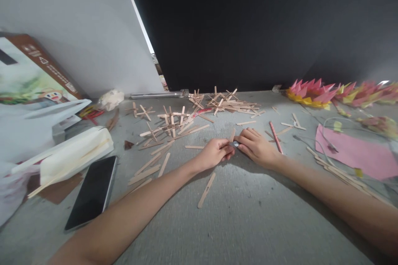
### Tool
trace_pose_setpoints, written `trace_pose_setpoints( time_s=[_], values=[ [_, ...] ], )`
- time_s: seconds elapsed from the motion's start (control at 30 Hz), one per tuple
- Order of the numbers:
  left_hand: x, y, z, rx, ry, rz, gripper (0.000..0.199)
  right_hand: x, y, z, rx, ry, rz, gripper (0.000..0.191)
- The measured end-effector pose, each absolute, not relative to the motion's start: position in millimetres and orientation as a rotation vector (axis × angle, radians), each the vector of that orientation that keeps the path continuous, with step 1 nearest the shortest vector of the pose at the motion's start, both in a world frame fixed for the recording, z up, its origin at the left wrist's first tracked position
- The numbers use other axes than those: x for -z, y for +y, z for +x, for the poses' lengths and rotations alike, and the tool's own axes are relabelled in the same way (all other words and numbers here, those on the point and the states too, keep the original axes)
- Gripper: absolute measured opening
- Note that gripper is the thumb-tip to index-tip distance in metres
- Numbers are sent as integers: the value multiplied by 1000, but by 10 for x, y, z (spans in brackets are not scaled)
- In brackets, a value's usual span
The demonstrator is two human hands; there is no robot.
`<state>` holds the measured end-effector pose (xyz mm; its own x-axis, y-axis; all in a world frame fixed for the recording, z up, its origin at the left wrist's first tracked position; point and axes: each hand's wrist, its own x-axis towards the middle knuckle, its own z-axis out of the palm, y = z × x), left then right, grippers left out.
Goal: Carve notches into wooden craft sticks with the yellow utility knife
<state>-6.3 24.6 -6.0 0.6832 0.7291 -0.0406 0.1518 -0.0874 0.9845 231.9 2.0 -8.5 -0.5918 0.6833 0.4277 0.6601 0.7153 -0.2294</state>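
From the head view, I see the left hand (217, 152) with its grip pinching a wooden stick (232, 134) just right of frame centre; I cannot tell whether the right hand (256, 148) grips the small grey piece (235, 144) there. If that edge is sharp, a slip could nick either hand.

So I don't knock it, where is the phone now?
In the head view, the phone lies at lower left, between the left forearm and the cream packet.
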Motion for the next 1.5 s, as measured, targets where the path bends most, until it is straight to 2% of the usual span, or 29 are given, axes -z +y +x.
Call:
trace_pose_setpoints(
  time_s=[0.5,1.0,1.5],
  values=[
    [16,242,-74,-578,718,1697,40,73,24,2316,-83,-2434,-1027,39],
    [-32,229,-97,-571,642,1640,54,66,20,2339,-72,-2409,-1025,34],
    [-8,215,-74,-605,630,1683,50,76,25,2325,-53,-2409,-1047,35]
  ],
)
